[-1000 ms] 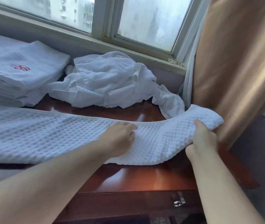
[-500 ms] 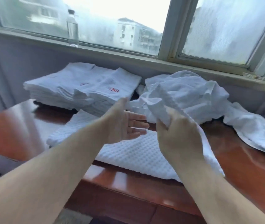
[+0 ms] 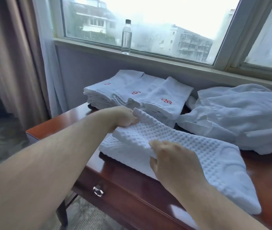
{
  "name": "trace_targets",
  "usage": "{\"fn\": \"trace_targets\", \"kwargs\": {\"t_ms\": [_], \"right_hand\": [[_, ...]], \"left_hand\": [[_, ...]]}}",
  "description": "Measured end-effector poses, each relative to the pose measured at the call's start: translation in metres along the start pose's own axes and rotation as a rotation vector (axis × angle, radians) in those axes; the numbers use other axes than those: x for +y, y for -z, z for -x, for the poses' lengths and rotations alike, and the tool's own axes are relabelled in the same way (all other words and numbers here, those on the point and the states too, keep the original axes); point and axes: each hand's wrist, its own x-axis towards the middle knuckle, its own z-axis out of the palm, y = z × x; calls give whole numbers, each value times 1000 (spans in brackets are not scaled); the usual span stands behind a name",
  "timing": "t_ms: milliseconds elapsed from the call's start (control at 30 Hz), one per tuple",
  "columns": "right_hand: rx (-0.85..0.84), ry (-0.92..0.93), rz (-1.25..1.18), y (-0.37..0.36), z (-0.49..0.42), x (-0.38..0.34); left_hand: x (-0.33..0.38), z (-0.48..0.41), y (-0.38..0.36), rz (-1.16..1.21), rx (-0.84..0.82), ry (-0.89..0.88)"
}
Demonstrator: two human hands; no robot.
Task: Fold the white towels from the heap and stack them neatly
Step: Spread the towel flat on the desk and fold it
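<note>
Drawer pull: a metal ring pull (image 3: pixel 98 191) hung on the front of the bench (image 3: pixel 128 183), below and left of my right wrist.

Right hand: my right hand (image 3: pixel 173 156) was clamped on the near edge of the waffle towel (image 3: pixel 206 153), fingers curled under its upper layer and knuckles facing me.

Left hand: my left hand (image 3: pixel 123 116) reached further over the bench and gripped the far left corner of that same upper layer, fingers closed round the cloth.

Waffle towel: it lay doubled along the front of the bench. The upper layer was stretched between my two hands and raised a little at its left end. The lower layer lay flat on the wood and showed beneath that raised end. The rest of the towel ran to the right past my right forearm, as far as the bench's near edge.

Bench: glossy red-brown wood, bare at its left corner beside my left forearm.

Stack: the folded white towels (image 3: pixel 137 95) sat just beyond my left hand at the back left of the bench, with red stitched marks on the top ones. I could not tell whether the lifted corner touched them.

Heap: the unfolded white towels (image 3: pixel 241 117) lay rumpled at the back right, beside the stack and behind the waffle towel.

Bottle: a clear bottle (image 3: pixel 126 37) with a dark cap stood upright on the window sill (image 3: pixel 173 63), above the stack.

Curtain: a brown curtain (image 3: pixel 14 55) hung at the far left.
</note>
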Motion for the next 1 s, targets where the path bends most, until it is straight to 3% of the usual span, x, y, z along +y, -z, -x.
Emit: {"fn": "trace_targets", "kwargs": {"t_ms": [133,300,467,533,600,667,867,1000], "right_hand": [[-21,53,35,-7,-20,-13],[-72,131,-31,-19,-37,-24],[-296,156,-240,-20,-37,-16],[-331,86,-383,-17,-39,-5],[-284,-20,-421,-13,-43,8],[-236,-119,-336,-12,-45,22],[-340,-436,-29,-20,-34,61],[-443,-485,8,-28,-23,78]], "left_hand": [[-9,-13,15,-358,75,16],[-42,-27,27,-338,157,-28],[-75,-30,2,-405,377,-8],[-72,-27,1,-441,433,-5],[-65,-25,0,-411,380,15],[-59,-22,-5,-373,320,48],[-45,-14,0,-244,494,-10],[-35,-6,-9,-356,567,-84]]}}
